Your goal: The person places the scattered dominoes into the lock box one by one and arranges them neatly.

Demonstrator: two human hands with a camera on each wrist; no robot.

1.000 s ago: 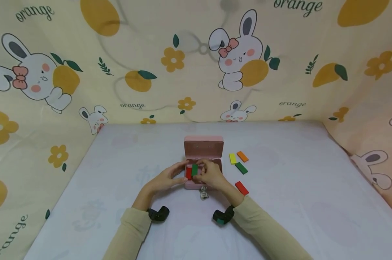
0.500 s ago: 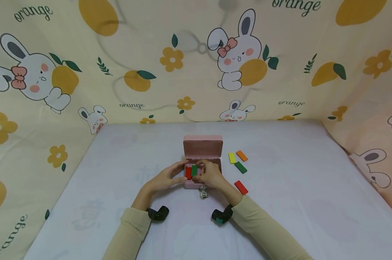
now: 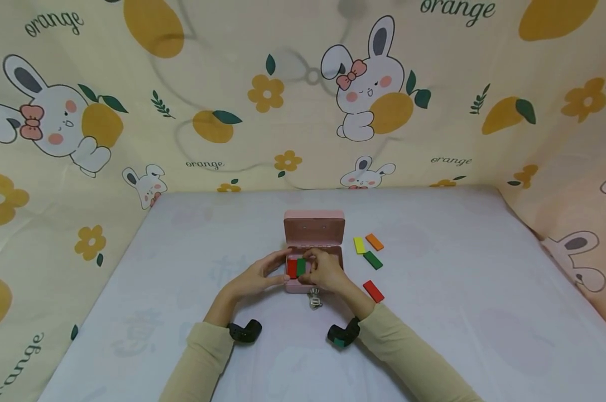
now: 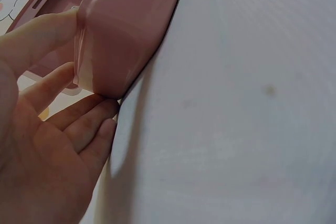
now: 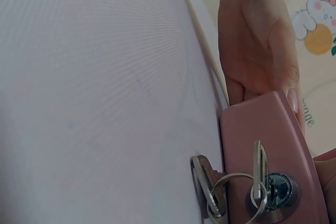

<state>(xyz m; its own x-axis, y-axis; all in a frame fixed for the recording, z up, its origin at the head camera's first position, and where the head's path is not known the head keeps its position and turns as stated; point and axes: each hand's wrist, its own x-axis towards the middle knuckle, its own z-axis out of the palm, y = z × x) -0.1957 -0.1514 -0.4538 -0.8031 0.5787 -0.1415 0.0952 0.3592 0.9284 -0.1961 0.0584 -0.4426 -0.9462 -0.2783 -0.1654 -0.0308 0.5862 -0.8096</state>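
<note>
A small pink lockbox [image 3: 314,230] stands with its lid raised. Inside it, a red block [image 3: 292,269] and a green block [image 3: 301,267] lie side by side. My right hand [image 3: 328,272] reaches in and pinches the green block between thumb and fingertips. Around the box's left side rests my left hand [image 3: 256,277], fingers extended. In the left wrist view that hand [image 4: 58,140] has its fingertips along the box wall [image 4: 126,30]. The right wrist view shows the lock [image 5: 280,190] with a key in it, and a second key [image 5: 210,184] hanging from the ring.
Right of the box, on the white cloth [image 3: 433,312], lie a yellow block [image 3: 359,245], an orange block [image 3: 375,242] and another green block [image 3: 373,260]. Another red block [image 3: 373,291] lies nearer my right sleeve. A patterned backdrop [image 3: 303,111] rises behind the table.
The green block in my right hand has come down slightly in the box, to lie level beside the red block. My left hand stays at the box's side.
</note>
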